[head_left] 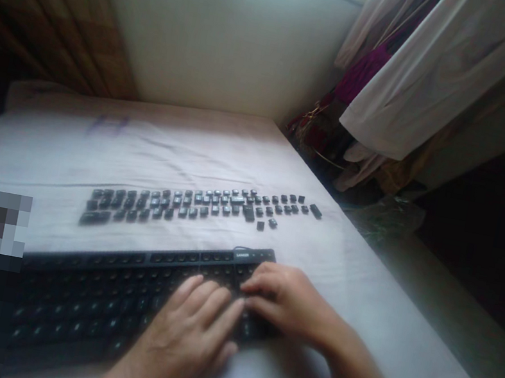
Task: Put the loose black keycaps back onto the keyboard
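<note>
Two bare hands were placed on a long black plastic keyboard (pixel 116 295), which lay on a white wrinkled cloth (pixel 144 137) at 6 to 8 o'clock of the view. The left hand (pixel 193 328) was laid flat at the board's right half, its fingers (pixel 208 302) straight, close together and gripping nothing. The right hand (pixel 286 299) was set at 2 o'clock of the left. Its fingertips (pixel 259 288) were curled down onto the board's right end, just below the maker's badge. Whether anything small was pinched under them could not be told. Rows of loose black square keycaps (pixel 191 201) were spread on the cloth at 12 o'clock of the keyboard, well apart from both hands.

The step in hand was judged to be fingertip work on the keys at the right end. It would be done well if the board were pinned flat by the left palm, pressure were applied straight down rather than sideways, and the wrists were held low. The keyboard sat directly under all the fingers, touching them, with its far edge just beyond the right fingertips at 12 o'clock.
</note>
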{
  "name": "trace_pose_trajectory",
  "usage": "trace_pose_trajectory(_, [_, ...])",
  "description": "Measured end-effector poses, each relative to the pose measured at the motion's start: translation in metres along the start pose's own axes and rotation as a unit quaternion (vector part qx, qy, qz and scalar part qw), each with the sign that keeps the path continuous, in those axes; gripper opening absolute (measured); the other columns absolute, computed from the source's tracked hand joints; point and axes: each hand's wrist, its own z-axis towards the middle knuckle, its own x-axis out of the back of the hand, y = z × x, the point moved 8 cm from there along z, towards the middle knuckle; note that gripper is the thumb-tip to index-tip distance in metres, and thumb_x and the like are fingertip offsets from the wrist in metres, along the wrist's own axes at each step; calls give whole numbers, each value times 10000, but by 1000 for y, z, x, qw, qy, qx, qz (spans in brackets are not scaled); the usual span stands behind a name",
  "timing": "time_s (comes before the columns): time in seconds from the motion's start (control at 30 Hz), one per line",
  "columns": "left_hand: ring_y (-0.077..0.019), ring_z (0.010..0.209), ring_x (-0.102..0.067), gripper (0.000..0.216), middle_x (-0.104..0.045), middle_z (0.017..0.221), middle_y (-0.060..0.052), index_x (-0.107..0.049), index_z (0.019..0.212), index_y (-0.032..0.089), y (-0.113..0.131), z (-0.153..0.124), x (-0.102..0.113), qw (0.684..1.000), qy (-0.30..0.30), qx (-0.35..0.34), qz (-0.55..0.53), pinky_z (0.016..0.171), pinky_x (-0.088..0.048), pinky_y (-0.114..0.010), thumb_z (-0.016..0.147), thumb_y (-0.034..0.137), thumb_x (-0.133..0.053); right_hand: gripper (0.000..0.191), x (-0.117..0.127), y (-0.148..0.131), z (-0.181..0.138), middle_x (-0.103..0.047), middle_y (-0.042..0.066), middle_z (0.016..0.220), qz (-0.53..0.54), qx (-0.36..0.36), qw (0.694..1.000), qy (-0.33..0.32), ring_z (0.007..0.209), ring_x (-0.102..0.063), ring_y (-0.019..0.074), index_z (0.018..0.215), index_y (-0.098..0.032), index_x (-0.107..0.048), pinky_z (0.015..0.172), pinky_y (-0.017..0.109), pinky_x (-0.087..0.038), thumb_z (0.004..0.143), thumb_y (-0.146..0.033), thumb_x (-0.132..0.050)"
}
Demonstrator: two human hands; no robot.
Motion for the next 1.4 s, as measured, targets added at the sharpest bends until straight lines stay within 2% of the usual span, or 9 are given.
trace_pose_trajectory(0.27, [-206,1097,-557,330,-663,1101,-49,-624,1231,195,0,1,-1,1000,15,4,0,1115,-311,-401,979,377,-511,142,-1,3,-2,-735,29,871,28,-14,999,28,811,-684,158,892,-219,-787,767,245,-510,785,-150,-722])
trace_pose_trajectory(0.4, [-196,1099,-558,327,-667,1106,-35,-627,1229,201,-1,0,-1,1000,22,5,-12,1130,-280,-387,977,380,-520,160,2,4,-1,-747,41,876,54,-13,998,31,816,-689,159,906,-208,-782,773,251,-509,828,-156,-652])
trace_pose_trajectory(0.53, [-196,1113,-559,330,-666,1127,-35,-628,1236,210,-2,-1,-2,1000,18,10,-17,1138,-275,-387,968,381,-537,125,7,10,0,-756,26,818,54,-64,994,75,757,-685,156,805,-207,-760,712,246,-495,824,-185,-639])
trace_pose_trajectory(0.7, [-194,1093,-564,326,-674,1102,-35,-638,1219,198,-1,0,0,999,32,6,-13,1142,-275,-377,975,379,-520,85,4,9,2,-744,16,765,21,-104,992,68,713,-669,155,741,-199,-743,663,241,-468,785,-178,-674])
trace_pose_trajectory(1.2, [-209,1079,-572,312,-673,1087,-50,-647,1190,193,-1,1,-2,1000,12,12,-19,1123,-306,-402,974,367,-504,95,-1,8,3,-719,22,777,-26,-105,992,59,726,-649,157,723,-203,-723,677,249,-449,806,-187,-679])
trace_pose_trajectory(1.4, [-205,1085,-573,307,-677,1101,-41,-650,1192,198,-2,1,-2,1000,12,17,-21,1128,-298,-395,974,368,-514,99,3,9,1,-715,17,755,28,-100,992,74,719,-644,156,716,-198,-714,667,247,-455,792,-179,-653])
